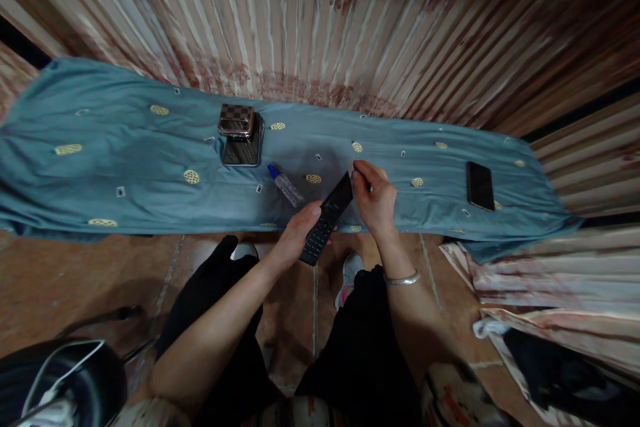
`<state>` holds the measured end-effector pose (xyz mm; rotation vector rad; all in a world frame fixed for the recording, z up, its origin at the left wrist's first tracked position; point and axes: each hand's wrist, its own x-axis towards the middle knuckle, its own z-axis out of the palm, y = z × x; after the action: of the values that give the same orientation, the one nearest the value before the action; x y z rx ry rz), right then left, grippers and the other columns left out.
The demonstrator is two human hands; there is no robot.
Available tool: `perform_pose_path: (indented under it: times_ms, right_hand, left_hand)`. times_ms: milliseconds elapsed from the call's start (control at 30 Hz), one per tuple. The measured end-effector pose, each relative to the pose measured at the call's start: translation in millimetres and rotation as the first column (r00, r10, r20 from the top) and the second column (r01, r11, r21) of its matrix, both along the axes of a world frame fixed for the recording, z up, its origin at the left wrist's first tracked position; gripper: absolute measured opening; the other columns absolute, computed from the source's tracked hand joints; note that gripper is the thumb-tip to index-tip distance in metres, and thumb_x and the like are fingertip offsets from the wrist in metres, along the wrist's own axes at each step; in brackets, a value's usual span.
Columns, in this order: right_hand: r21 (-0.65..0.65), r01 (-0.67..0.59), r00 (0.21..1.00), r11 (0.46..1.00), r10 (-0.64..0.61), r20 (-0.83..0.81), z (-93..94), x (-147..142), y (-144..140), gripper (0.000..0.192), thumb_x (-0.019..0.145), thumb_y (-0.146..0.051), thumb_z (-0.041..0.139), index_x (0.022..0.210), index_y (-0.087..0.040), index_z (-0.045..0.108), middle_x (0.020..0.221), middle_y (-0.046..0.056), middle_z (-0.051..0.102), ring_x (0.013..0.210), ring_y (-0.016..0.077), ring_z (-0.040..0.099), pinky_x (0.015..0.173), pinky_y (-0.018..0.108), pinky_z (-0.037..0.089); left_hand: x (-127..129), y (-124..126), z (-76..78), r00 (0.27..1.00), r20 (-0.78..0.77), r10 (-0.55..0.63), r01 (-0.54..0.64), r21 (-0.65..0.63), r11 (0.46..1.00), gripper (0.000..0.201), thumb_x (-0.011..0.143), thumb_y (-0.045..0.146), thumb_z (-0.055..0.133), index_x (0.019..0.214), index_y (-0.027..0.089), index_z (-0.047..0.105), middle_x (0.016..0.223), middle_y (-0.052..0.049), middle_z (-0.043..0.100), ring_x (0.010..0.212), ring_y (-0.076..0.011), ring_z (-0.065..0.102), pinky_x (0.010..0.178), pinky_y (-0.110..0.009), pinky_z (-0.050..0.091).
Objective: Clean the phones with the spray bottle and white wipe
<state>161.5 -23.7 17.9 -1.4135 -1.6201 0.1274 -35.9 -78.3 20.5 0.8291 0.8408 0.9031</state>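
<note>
My left hand [299, 235] is wrapped round the lower side of a slim black keypad handset [327, 220], its thumb on the edge near the keys. The handset has a dark screen in its upper half and is tilted up to the right. Closed in a pinch, my right hand [374, 195] is at the handset's top end. Something small and pale shows at its fingertips, too little to name. Just left of the handset, a clear bottle with a blue cap [286, 185] lies on the blue cloth [230, 203].
A box with a checkered lid [237, 119] sits on a dark glossy square base [243, 150] at left. Far right lies a smartphone [480, 185]. A pleated curtain [320, 27] hangs behind the cloth-covered surface. At lower left stands a black seat [95, 380] with a white cable.
</note>
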Motion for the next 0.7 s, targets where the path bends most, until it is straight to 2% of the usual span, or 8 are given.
perform_pose_path:
  times_ms: [100, 200, 300, 367, 433, 500, 700]
  right_hand:
    - [-0.075, 0.029, 0.984, 0.997, -0.041, -0.171, -0.8, 3.0, 1.6, 0.032, 0.095, -0.043, 0.06, 0.105, -0.023, 0.083, 0.108, 0.01, 0.083, 0.103, 0.0273, 0.075, 0.096, 0.044, 0.06]
    - [-0.155, 0.002, 0.901, 0.988, -0.069, -0.429, -2.8, 1.8, 4.6, 0.032, 0.087, -0.049, 0.07, 0.096, -0.022, 0.084, 0.097, 0.006, 0.084, 0.09, 0.0248, 0.075, 0.086, 0.039, 0.06]
    - [-0.204, -0.086, 0.693, 0.975, -0.089, -0.715, -5.0, -6.2, 8.0, 0.036, 0.077, -0.056, 0.08, 0.089, -0.023, 0.083, 0.084, 0.001, 0.082, 0.078, 0.0199, 0.073, 0.076, 0.033, 0.059]
    - [-0.217, -0.131, 0.55, 0.967, -0.111, -0.828, -6.2, -14.1, 9.6, 0.037, 0.07, -0.058, 0.085, 0.085, -0.024, 0.081, 0.08, -0.001, 0.081, 0.075, 0.0189, 0.073, 0.073, 0.031, 0.059]
    - [-0.227, -0.165, 0.459, 0.96, -0.129, -0.879, -7.3, -21.9, 10.6, 0.035, 0.067, -0.055, 0.088, 0.081, -0.024, 0.079, 0.08, -0.002, 0.082, 0.074, 0.0189, 0.073, 0.071, 0.031, 0.06]
    - [-0.23, -0.189, 0.404, 0.955, -0.138, -0.904, -8.3, -28.2, 11.0, 0.031, 0.067, -0.051, 0.089, 0.079, -0.024, 0.078, 0.08, -0.002, 0.082, 0.072, 0.0188, 0.073, 0.071, 0.031, 0.061]
    - [-0.188, -0.224, 0.293, 0.956, -0.118, -0.949, -12.9, -38.9, 12.1, 0.023, 0.074, -0.042, 0.083, 0.085, -0.022, 0.08, 0.085, -0.002, 0.083, 0.078, 0.0179, 0.076, 0.08, 0.031, 0.062]
  left_hand:
    - [-1.1, 0.2, 0.9, 0.996, 0.088, 0.018, -0.013, -0.052, 0.999, 0.08, 0.073, 0.081, 0.077, 0.12, 0.016, 0.068, 0.1, -0.01, 0.08, 0.091, -0.0273, 0.079, 0.066, -0.033, 0.065]
    - [-1.0, 0.2, 2.9, 0.985, 0.164, 0.052, -0.034, -0.106, 0.994, 0.078, 0.073, 0.078, 0.079, 0.12, 0.017, 0.068, 0.098, -0.01, 0.081, 0.09, -0.0279, 0.08, 0.063, -0.032, 0.065]
    - [0.0, 0.0, 4.9, 0.971, 0.223, 0.081, -0.05, -0.14, 0.989, 0.072, 0.076, 0.073, 0.081, 0.12, 0.018, 0.067, 0.1, -0.01, 0.081, 0.089, -0.0277, 0.081, 0.063, -0.031, 0.065]
    - [0.3, -0.2, 5.7, 0.964, 0.245, 0.104, -0.064, -0.163, 0.985, 0.066, 0.08, 0.068, 0.08, 0.122, 0.018, 0.067, 0.103, -0.01, 0.081, 0.089, -0.0274, 0.081, 0.063, -0.032, 0.066]
    - [-0.1, -0.3, 6.0, 0.96, 0.247, 0.128, -0.085, -0.178, 0.98, 0.063, 0.085, 0.065, 0.077, 0.123, 0.017, 0.066, 0.105, -0.011, 0.081, 0.09, -0.0277, 0.081, 0.063, -0.032, 0.066]
    - [-1.1, -0.2, 6.2, 0.96, 0.237, 0.147, -0.103, -0.185, 0.977, 0.062, 0.087, 0.064, 0.075, 0.124, 0.016, 0.067, 0.108, -0.012, 0.081, 0.091, -0.0281, 0.081, 0.065, -0.033, 0.067]
    - [-3.6, -0.1, 8.7, 0.957, 0.239, 0.163, -0.115, -0.204, 0.972, 0.059, 0.09, 0.063, 0.073, 0.125, 0.016, 0.067, 0.107, -0.011, 0.081, 0.09, -0.0269, 0.081, 0.064, -0.032, 0.066]
